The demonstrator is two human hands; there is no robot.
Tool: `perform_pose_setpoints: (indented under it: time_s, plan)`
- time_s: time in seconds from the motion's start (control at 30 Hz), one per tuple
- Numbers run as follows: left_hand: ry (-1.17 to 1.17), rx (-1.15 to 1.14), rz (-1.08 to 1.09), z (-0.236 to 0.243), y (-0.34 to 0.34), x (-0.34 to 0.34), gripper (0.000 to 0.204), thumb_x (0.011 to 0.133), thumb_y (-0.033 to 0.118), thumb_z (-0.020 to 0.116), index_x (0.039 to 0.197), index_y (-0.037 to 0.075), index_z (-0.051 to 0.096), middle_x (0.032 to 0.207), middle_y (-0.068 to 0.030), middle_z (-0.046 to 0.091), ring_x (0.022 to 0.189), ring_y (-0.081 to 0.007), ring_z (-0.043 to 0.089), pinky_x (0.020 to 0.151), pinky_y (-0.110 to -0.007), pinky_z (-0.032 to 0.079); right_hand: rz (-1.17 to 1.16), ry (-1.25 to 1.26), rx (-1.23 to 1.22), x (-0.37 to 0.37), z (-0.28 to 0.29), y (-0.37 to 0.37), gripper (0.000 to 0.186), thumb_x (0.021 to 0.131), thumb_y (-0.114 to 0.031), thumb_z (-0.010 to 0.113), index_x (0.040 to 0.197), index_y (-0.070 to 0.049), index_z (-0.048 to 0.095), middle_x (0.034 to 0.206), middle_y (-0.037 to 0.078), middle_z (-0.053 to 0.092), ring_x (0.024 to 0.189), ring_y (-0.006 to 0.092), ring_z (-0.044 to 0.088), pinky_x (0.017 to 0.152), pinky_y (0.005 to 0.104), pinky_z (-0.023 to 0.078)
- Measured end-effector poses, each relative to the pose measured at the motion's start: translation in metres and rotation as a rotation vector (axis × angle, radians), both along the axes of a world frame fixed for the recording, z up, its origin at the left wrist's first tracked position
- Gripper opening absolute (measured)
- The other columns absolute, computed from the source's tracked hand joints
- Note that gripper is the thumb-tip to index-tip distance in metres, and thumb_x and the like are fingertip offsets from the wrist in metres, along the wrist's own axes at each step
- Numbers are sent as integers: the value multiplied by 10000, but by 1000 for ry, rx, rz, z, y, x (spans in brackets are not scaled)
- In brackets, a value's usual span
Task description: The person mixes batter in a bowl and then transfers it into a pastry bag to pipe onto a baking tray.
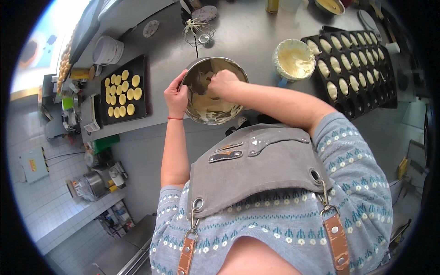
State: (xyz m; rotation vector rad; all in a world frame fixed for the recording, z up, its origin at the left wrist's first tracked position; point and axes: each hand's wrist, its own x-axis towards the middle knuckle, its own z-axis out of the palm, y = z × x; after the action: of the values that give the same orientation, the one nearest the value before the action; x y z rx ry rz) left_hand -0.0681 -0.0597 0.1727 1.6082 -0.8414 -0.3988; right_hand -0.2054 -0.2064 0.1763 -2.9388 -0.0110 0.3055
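A shiny metal mixing bowl [240,69] stands at the front edge of the steel worktable, with pale batter [208,106] smeared along its lower inside wall. My left hand [176,97] grips the bowl's left rim, thumb and fingers closed over it. Reaching in from the right, my right hand [224,85] is a closed fist inside the bowl; whatever it holds is hidden or lost against the reflections. Just right of the bowl is a speckled tub [276,62] of creamy batter [295,59].
Far right lies a dark moulded baking pan [350,104], many hollows filled with pale batter. At the left, a black baking tray [141,68] carries several round yellow pieces [122,98]. A wire whisk [197,30] lies behind the bowl; a white bucket [108,50] stands back left.
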Motion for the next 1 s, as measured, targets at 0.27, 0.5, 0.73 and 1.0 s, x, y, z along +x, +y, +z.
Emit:
perform_pose_setpoints:
  time_s: [0.27,0.5,0.73,1.0]
  plan:
    - [-20,114,-86,3,6,2,428,838,-107,493,1226,-43,663,1243,-131,684,1141,-162,639,1008,-264,471,103,-568,-275,15,14,10,117,733,-232,678,736,-132,739,860,58,696,818,216,663,661,345,497]
    - [-96,109,-182,0,-10,-5,421,829,-102,493,1204,-44,676,1228,-154,688,1170,-185,637,1011,-278,479,445,-280,-344,13,-11,21,114,759,-263,661,714,-200,745,795,-27,708,816,182,666,659,339,465]
    - [2,90,-132,3,-1,5,424,835,-104,499,1222,-49,665,1244,-146,680,1130,-156,643,995,-263,483,304,-611,-362,7,9,17,84,738,-228,666,697,-183,724,838,-18,673,824,152,638,697,300,463]
    - [13,82,-108,2,12,0,431,830,-116,493,1219,-48,665,1247,-135,680,1132,-150,639,983,-254,486,335,-499,-308,-14,37,11,76,739,-245,693,719,-191,743,864,-4,708,873,179,670,719,308,486]
